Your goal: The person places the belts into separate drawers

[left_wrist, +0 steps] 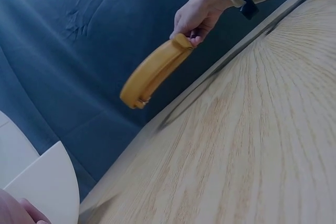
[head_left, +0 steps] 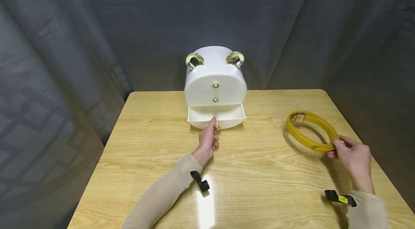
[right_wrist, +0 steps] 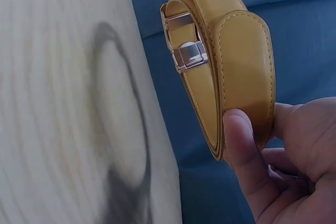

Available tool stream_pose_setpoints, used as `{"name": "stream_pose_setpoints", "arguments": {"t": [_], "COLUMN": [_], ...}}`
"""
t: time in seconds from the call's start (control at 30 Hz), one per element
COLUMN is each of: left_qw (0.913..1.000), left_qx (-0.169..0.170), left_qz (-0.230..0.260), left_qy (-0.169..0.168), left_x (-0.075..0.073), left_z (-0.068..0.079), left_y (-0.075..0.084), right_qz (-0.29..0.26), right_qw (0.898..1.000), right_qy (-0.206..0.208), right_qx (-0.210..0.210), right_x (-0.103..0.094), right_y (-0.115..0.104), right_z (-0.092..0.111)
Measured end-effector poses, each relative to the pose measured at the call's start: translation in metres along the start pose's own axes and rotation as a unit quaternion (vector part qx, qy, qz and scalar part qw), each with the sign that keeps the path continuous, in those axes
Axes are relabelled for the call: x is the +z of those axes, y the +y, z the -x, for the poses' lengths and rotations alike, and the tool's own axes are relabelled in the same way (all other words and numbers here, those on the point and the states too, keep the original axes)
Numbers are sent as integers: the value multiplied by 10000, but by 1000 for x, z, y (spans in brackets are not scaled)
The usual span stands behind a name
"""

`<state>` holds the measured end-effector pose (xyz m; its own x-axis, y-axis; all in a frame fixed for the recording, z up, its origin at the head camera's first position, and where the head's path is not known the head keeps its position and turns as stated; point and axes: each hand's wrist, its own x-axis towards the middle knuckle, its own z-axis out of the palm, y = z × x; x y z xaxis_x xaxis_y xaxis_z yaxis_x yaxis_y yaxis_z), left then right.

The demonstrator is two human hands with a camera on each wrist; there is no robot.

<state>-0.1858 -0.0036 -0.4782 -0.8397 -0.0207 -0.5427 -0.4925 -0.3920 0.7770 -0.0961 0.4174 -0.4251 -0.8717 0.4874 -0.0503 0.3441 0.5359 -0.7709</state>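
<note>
A coiled yellow belt (head_left: 311, 142) is held off the table by my right hand (head_left: 355, 157). The right wrist view shows the thumb on one face of the belt (right_wrist: 244, 66) near its rounded end, with the fingers behind it; a metal buckle (right_wrist: 190, 56) shows inside the coil. My left hand (head_left: 207, 140) is at the pulled-out bottom drawer (head_left: 197, 123) of a white rounded box (head_left: 214, 66). Its thumb and fingers pinch the gold knob (head_left: 217, 127) at the drawer's front. Only a bit of that hand (left_wrist: 16, 211) shows in the left wrist view.
The box has two gold ear-like rings (head_left: 195, 61) on top and two more drawers with knobs, both closed. It stands near the back edge of the wooden table (head_left: 155, 113). Dark grey curtains (head_left: 146, 23) hang behind and at both sides.
</note>
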Motion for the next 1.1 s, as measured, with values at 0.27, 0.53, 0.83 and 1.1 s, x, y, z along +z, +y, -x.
{"name": "stream_pose_setpoints", "arguments": {"t": [0.27, 0.53, 0.83, 1.1], "left_qw": [10000, 10000, 10000, 9987], "left_qx": [-6, -38, -28, -234], "left_qz": [4, -64, -67, -26], "left_qy": [12, 5, -61, -455], "left_x": [-1, -3, -6, -14], "left_z": [5, 7, 7, 10], "left_y": [-3, -2, -5, -7], "right_qz": [-141, 7, -59, -126], "right_qw": [9996, 9979, 9956, 9904], "right_qy": [-106, -88, -95, -307], "right_qx": [-240, -635, -929, -1341], "right_x": [4, 13, 24, 34], "right_y": [-21, -40, -58, -77], "right_z": [8, 16, 21, 27]}}
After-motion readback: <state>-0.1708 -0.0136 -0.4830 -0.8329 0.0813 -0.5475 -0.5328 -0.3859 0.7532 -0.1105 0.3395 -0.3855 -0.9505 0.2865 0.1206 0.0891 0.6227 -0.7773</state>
